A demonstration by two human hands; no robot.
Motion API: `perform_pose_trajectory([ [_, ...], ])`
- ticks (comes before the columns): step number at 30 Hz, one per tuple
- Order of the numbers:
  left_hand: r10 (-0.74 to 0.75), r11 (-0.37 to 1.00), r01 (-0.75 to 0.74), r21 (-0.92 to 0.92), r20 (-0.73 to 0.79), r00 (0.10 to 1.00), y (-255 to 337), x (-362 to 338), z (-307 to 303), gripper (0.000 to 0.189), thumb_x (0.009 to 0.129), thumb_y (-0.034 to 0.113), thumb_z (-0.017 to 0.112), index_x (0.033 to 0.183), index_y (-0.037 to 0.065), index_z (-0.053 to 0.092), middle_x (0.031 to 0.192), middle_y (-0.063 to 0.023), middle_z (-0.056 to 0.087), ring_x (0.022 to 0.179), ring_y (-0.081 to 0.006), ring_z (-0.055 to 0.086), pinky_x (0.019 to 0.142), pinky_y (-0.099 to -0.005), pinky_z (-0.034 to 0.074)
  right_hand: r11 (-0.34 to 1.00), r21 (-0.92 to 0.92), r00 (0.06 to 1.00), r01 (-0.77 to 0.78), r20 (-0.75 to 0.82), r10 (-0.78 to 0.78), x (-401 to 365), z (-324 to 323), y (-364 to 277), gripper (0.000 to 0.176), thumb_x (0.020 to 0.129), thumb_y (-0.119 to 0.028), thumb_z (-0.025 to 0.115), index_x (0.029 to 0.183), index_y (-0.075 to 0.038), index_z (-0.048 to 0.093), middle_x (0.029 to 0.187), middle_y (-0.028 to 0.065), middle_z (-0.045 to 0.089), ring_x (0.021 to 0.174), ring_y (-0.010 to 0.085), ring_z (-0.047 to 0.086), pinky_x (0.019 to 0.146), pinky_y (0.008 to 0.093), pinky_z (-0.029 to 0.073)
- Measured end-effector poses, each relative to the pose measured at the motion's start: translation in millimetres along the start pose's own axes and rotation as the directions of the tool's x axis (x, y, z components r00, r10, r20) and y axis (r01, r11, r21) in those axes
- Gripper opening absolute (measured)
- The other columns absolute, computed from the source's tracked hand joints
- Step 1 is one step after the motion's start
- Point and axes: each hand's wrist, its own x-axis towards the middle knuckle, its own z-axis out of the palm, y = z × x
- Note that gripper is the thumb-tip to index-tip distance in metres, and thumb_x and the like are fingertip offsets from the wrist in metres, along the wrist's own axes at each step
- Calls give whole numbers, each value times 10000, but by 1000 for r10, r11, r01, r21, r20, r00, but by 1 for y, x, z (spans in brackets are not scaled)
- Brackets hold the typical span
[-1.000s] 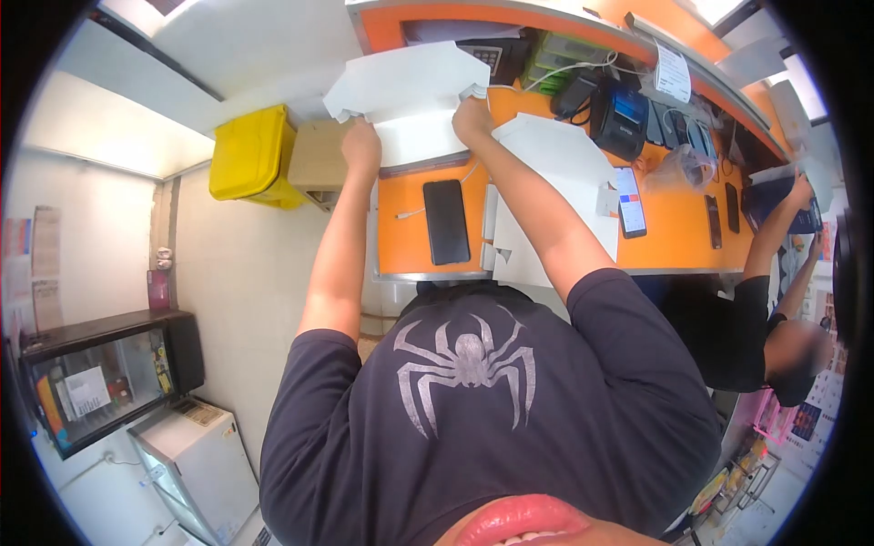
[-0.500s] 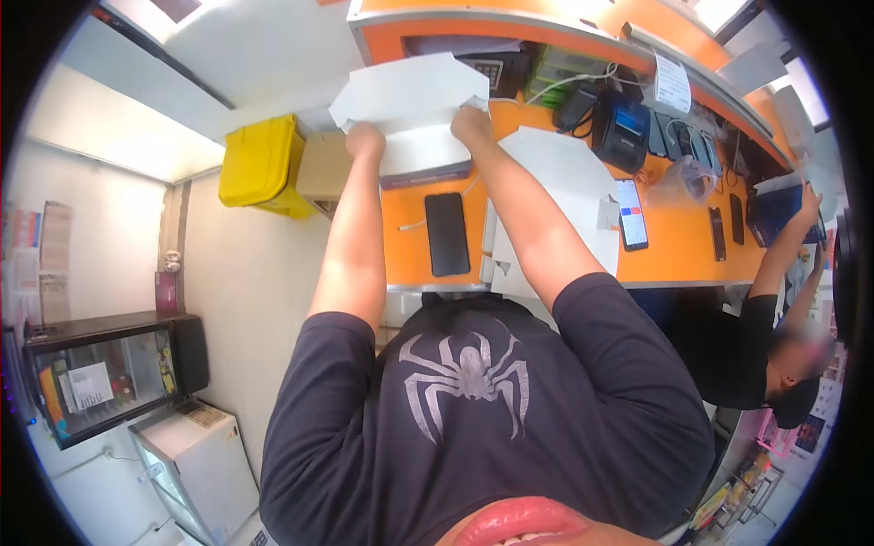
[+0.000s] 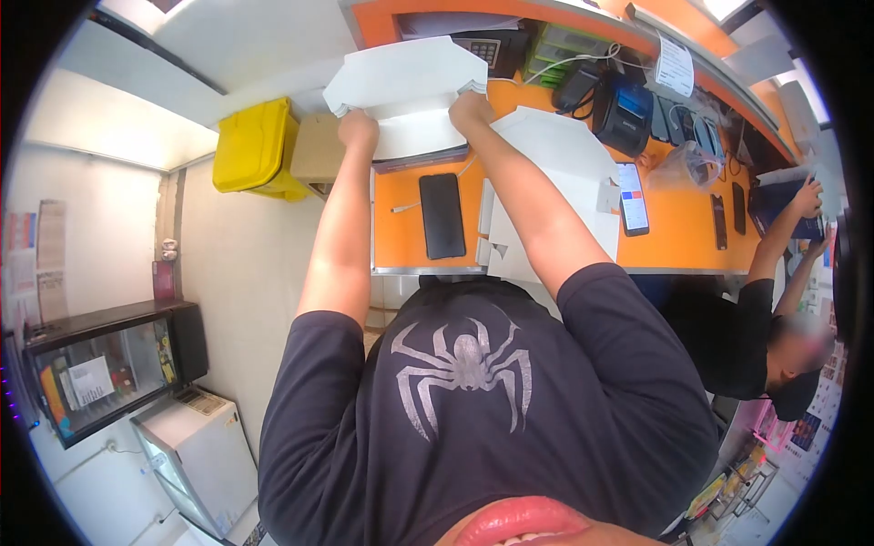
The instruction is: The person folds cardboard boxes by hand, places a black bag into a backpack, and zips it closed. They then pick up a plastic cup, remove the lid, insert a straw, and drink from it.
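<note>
While still between left hand [image 3: 359,131] and right hand [image 3: 470,113], box [image 3: 417,135] open.

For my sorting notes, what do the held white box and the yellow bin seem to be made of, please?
The held white box looks like thin matte cardboard, judging by its creased flaps. The yellow bin is probably smooth plastic, given its rounded edges.
</note>
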Motion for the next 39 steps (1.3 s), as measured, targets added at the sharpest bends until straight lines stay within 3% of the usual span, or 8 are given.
perform_pose_trajectory([
  [9, 106, 991, -106, -75, -11, 994, -13, -4, 4, 374, 775, 307, 697, 957, -14, 639, 986, -228, 648, 935, -377, 620, 814, -448, 487, 987, 9, 974, 159, -164, -155, -2, 16, 13, 207, 842, -85, 507, 893, -37, 703, 973, 169, 678, 959, 303, 650, 798, 398, 521],
  [15, 42, 993, -34, -117, 60, 997, -11, -3, 0, 305, 789, 275, 661, 894, -10, 641, 953, -214, 654, 920, -386, 618, 790, -456, 489, 995, 43, 996, 85, -9, -84, -12, -2, 9, 232, 836, -192, 564, 953, -7, 642, 979, 175, 665, 956, 343, 632, 804, 443, 507],
  [21, 84, 986, -87, -144, -25, 996, -16, -29, 12, 288, 811, 244, 629, 899, -29, 651, 935, -252, 647, 907, -412, 619, 794, -467, 488, 987, 153, 994, 58, -97, -43, -28, 15, 23, 292, 824, -135, 516, 1083, -6, 550, 988, 198, 661, 956, 361, 634, 791, 469, 504],
  [30, 117, 983, -119, -137, -21, 993, -22, -18, 14, 315, 818, 264, 635, 902, -40, 643, 946, -260, 644, 910, -414, 622, 793, -465, 492, 976, 194, 991, 95, -110, -74, -25, 11, 33, 198, 845, -91, 480, 959, -12, 622, 959, 214, 662, 951, 366, 638, 821, 452, 508],
  [33, 172, 979, -172, -106, -10, 985, -35, -4, 30, 339, 829, 285, 620, 908, -44, 640, 947, -254, 648, 903, -409, 628, 780, -471, 500, 934, 342, 966, 107, -258, -16, -34, 14, 28, 223, 863, -107, 445, 949, -11, 627, 935, 216, 662, 933, 384, 633, 816, 473, 502],
  [36, 164, 984, -169, -63, -78, 983, -16, -24, 14, 359, 842, 291, 599, 902, -60, 645, 910, -258, 654, 868, -395, 646, 747, -465, 514, 864, 492, 962, 104, -270, 38, -34, 24, 26, 376, 959, -162, 236, 1149, 53, 478, 1180, 290, 534, 1082, 434, 533, 946, 481, 420],
  [37, 236, 969, -242, -56, -95, 967, -16, -26, 13, 359, 838, 282, 601, 894, -70, 648, 900, -271, 650, 849, -400, 648, 731, -464, 516, 863, 492, 937, 116, -343, 70, -29, 36, 30, 289, 861, -109, 370, 1109, -20, 490, 1055, 271, 595, 963, 443, 590, 838, 516, 461],
  [39, 217, 972, -224, -69, -98, 971, -23, -18, 23, 356, 830, 268, 603, 894, -80, 645, 902, -275, 649, 845, -410, 643, 733, -472, 509, 849, 510, 963, 135, -268, 8, -34, 29, 35, 275, 856, -89, 384, 1090, 15, 482, 1027, 285, 604, 965, 460, 587, 849, 532, 456],
])
